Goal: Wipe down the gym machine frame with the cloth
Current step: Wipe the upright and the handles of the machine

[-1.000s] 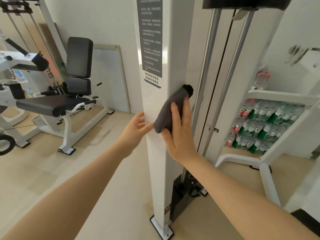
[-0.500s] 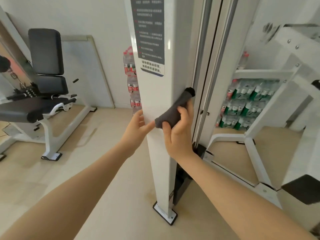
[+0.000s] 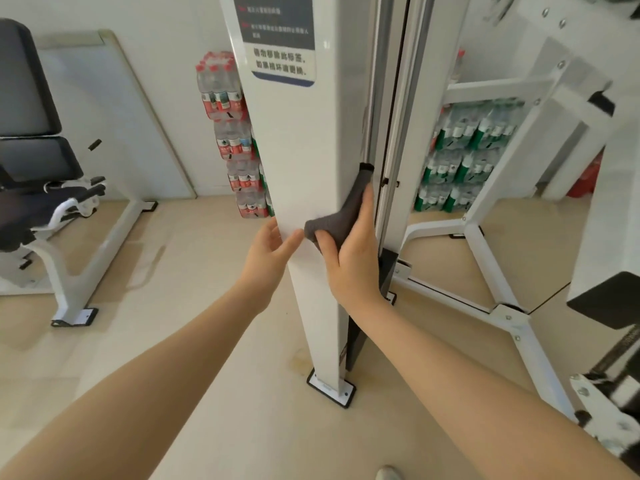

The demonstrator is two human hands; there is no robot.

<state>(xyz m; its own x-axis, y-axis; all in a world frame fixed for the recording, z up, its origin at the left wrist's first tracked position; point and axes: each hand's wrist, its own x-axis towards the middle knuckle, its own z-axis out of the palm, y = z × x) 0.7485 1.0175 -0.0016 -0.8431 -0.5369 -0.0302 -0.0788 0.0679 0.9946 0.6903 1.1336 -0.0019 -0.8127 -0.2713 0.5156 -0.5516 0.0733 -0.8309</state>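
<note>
midway: right hand (image 3: 349,261) presses a grey cloth (image 3: 341,216), fingers curled over it, on the white upright post (image 3: 311,150) at mid-height. left hand (image 3: 268,251), fingers relaxed, steadies the post at 9 o'clock. judged remaining: the stretch toward 6 o'clock, down to the base plate (image 3: 330,389).

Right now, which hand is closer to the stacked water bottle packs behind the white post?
Left. The left hand rests on the white post's left edge, just below the water bottle packs. The right hand presses the grey cloth on the post's far side.
</note>
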